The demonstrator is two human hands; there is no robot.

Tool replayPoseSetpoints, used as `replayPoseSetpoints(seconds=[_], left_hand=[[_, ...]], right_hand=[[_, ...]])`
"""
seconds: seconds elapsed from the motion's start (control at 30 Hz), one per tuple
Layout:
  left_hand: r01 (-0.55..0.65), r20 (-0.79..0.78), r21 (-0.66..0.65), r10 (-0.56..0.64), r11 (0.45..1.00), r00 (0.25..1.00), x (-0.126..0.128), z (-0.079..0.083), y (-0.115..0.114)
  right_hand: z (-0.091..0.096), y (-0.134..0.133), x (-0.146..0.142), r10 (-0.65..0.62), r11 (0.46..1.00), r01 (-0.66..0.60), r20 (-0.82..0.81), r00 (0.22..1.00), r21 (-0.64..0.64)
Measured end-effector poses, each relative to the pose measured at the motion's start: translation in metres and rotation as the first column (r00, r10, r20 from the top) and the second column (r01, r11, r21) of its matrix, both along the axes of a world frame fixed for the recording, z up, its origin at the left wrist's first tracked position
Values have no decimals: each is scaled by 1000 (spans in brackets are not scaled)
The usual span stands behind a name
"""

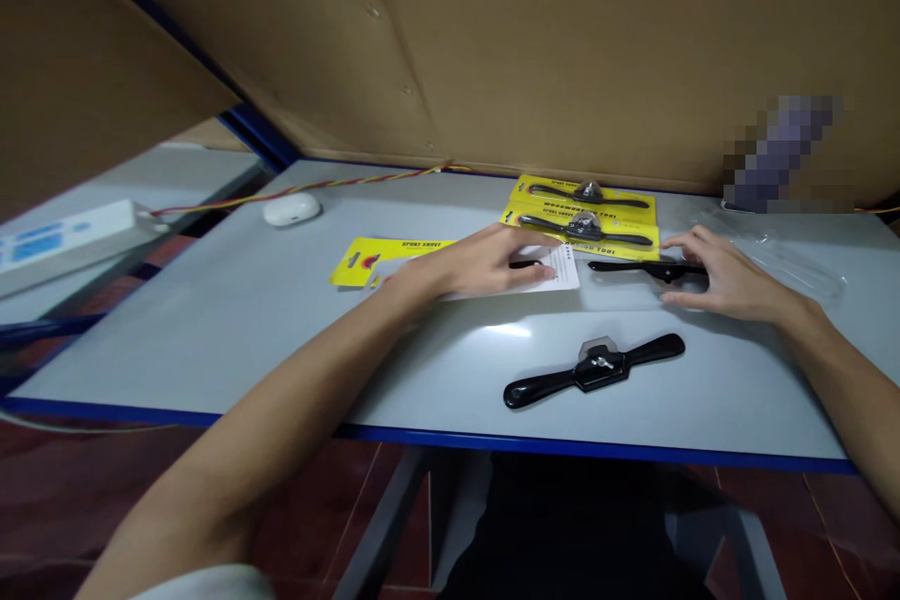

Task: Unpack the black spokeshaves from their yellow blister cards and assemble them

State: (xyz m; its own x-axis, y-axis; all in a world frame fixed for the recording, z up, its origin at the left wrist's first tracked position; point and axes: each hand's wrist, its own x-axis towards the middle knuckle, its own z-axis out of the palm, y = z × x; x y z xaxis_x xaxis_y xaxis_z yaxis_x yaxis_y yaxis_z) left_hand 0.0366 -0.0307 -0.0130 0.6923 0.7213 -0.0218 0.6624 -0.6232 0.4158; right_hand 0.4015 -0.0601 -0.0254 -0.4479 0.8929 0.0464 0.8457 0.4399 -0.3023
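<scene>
My left hand [492, 264] lies flat with fingers stretched over a white card [566, 267] on the grey table [211, 328]. My right hand [724, 279] curls its fingers around a black spokeshave [625, 268] lying between both hands, inside what looks like clear plastic. A loose black spokeshave [594, 369] rests nearer the front edge. Two yellow packaged spokeshaves [583, 211] lie stacked behind the hands. A yellow backing card [383, 258] sits left of my left wrist.
A white earbud case [292, 208] sits at the back left, with a red-yellow cable [316, 185] behind it. A clear plastic blister [794, 267] lies at the right. Cardboard walls [534, 47] enclose the back. A white power strip [67, 239] is at far left.
</scene>
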Motion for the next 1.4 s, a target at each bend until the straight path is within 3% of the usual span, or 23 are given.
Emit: replayPoseSetpoints(seconds=[0.47, 0.63, 0.97, 1.3, 1.4], left_hand=[[66, 23, -109, -64, 992, 998, -3, 3, 3], [61, 34, -12, -61, 998, 998, -2, 1, 3], [75, 19, 23, -76, 997, 997, -5, -5, 9], [122, 71, -168, -111, 978, 991, -9, 2, 9], [114, 73, -155, -104, 981, 992, -8, 1, 9]], right_hand=[[1, -1, -2, 9, 1000, -9, 8, 1000, 10], [0, -1, -1, 38, 999, -38, 13, 999, 28], [3, -3, -4, 63, 994, -65, 26, 998, 83], [2, -5, -6, 80, 994, -80, 3, 997, 69], [2, -6, -6, 88, 993, -89, 17, 996, 80]])
